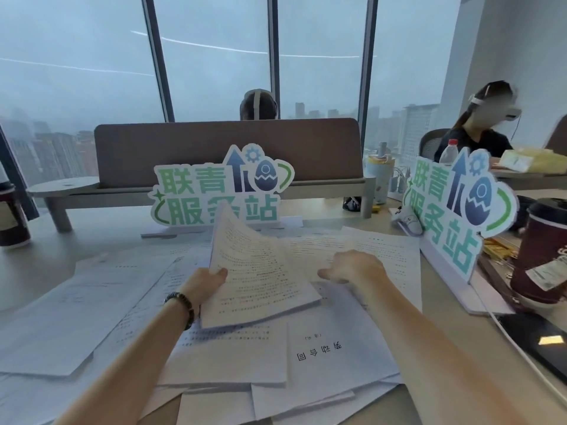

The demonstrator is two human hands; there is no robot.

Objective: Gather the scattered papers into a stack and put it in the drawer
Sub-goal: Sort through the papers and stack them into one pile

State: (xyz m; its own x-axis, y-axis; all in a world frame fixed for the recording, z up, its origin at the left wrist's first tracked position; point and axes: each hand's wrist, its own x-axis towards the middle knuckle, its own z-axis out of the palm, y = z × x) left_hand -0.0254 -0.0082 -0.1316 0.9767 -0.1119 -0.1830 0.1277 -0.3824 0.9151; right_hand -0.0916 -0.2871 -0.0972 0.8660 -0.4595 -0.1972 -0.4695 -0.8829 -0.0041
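Papers point(233, 357) lie scattered over the table point(43, 265), spread beneath and around both hands. Left hand point(205, 285) has its grip closed on the left edge of a printed sheaf point(257, 268), which lifts and curls upward beyond it. Right hand point(352, 268), just right of that sheaf, rests knuckles-up on another sheet point(383, 253); whether its grip pinches the sheet, I cannot tell. Right of it stands a cut-out sign point(454, 207) and a dark cup point(543, 256).
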